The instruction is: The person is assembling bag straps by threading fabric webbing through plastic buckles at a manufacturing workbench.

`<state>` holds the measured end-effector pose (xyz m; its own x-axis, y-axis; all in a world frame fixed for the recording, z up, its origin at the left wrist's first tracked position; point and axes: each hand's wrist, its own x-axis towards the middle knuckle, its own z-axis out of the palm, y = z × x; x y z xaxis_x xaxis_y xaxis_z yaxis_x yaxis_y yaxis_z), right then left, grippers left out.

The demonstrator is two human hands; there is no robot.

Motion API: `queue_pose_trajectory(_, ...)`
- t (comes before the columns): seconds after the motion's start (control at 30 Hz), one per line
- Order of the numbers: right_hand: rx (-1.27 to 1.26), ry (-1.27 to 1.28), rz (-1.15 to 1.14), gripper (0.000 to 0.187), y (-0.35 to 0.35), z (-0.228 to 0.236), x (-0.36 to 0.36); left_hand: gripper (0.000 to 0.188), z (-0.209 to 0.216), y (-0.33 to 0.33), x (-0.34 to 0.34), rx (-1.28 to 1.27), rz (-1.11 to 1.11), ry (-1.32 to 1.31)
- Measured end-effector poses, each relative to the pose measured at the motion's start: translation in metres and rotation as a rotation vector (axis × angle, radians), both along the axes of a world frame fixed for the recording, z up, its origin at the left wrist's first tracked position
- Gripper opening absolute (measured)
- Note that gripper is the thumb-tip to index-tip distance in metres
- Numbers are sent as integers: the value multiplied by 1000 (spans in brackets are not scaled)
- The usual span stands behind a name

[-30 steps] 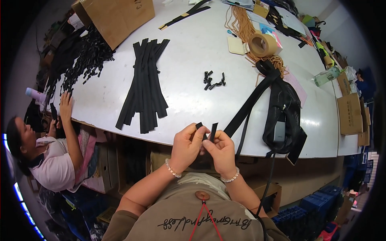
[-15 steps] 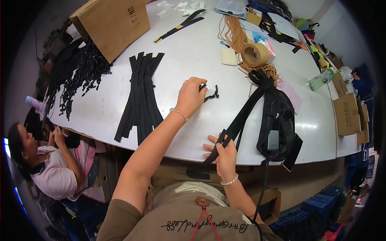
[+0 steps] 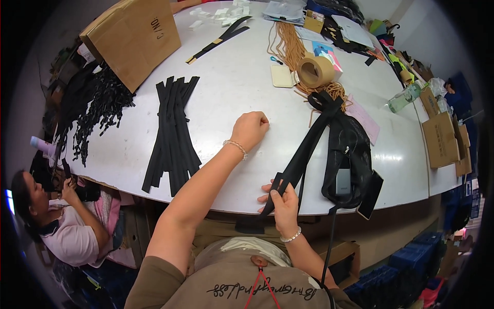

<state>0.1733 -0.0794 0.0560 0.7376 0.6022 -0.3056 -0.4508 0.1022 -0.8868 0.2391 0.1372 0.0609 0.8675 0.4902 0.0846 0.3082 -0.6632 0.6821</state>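
My left hand (image 3: 250,129) is closed in a loose fist, resting on the white table (image 3: 231,87); whatever its curled fingers hold, if anything, is hidden. Near the table's front edge, my right hand (image 3: 284,202) grips a black fabric strap (image 3: 303,152) between thumb and fingers. From there the strap runs up to a looped end by the cords, while its lower end hangs over the edge. To the left of my left hand lies a bundle of flat black strips (image 3: 172,131), fanned at both ends.
A black mesh pouch (image 3: 350,141) holding a grey device lies right of the strap, with a phone (image 3: 370,194) beside it. Beyond are a tape roll (image 3: 315,71) and tan cords (image 3: 288,44). A cardboard box (image 3: 134,44) stands far left; a co-worker (image 3: 72,221) sits at left.
The small black knotted pieces beside my left hand no longer show, and its fingers have curled in. My right hand still grips the strap. The view has shifted slightly.
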Motion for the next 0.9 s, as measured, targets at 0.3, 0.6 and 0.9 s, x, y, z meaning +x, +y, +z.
queue_pose_trajectory(0.3,39,-26,-24,20,-2,-4,0,13,25,-8,-46,-1056,-16,-248)
queue_pose_trajectory(0.6,42,-72,-19,17,-12,7,-6,31,22,-52,-118,-1524,44,-227)
queue_pose_trajectory(0.9,18,-127,134,9,-9,38,-17,27,25,-79,-158,-1623,128,-278)
